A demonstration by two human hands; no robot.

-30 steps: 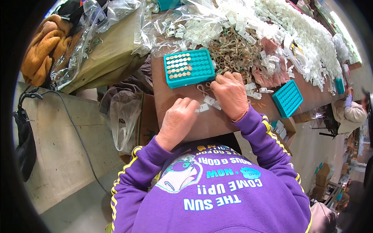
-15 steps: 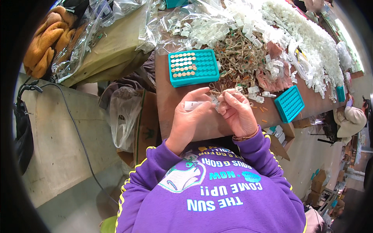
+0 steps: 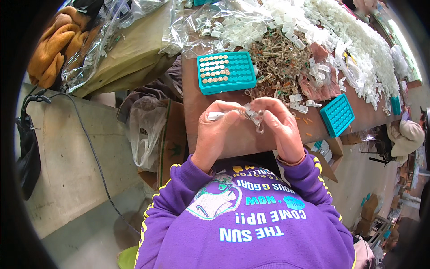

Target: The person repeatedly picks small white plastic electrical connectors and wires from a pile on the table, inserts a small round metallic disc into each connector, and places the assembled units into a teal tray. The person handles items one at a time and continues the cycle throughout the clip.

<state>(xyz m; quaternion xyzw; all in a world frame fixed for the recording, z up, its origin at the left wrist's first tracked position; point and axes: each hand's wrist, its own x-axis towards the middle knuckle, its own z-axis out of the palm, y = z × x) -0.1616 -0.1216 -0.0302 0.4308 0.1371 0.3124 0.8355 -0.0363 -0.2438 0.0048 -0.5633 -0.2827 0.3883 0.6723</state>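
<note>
Both hands meet over the near edge of the table. My left hand (image 3: 212, 134) is closed, thumb against fingers, with a small white plastic piece (image 3: 216, 115) tucked in its palm. Between the two hands is a small whitish piece with a thin cord loop (image 3: 260, 128) hanging down; its exact kind is too small to make out. My right hand (image 3: 285, 131) has its fingers bent around the cord side of it, slightly blurred. Just beyond lies a teal tray (image 3: 249, 85), its left part filled with rows of round gold-coloured pieces.
A heap of tangled beige cord loops (image 3: 275, 62) lies behind my right hand, with piles of small white plastic pieces (image 3: 354, 40) beyond. A second teal tray (image 3: 338, 115) sits at right. Clear bags (image 3: 143, 130) and a cardboard box (image 3: 174, 143) stand left of the table.
My right hand's fingers have opened out and shifted slightly right. The cord loop now dangles visibly between the hands. The whole view has shifted slightly.
</note>
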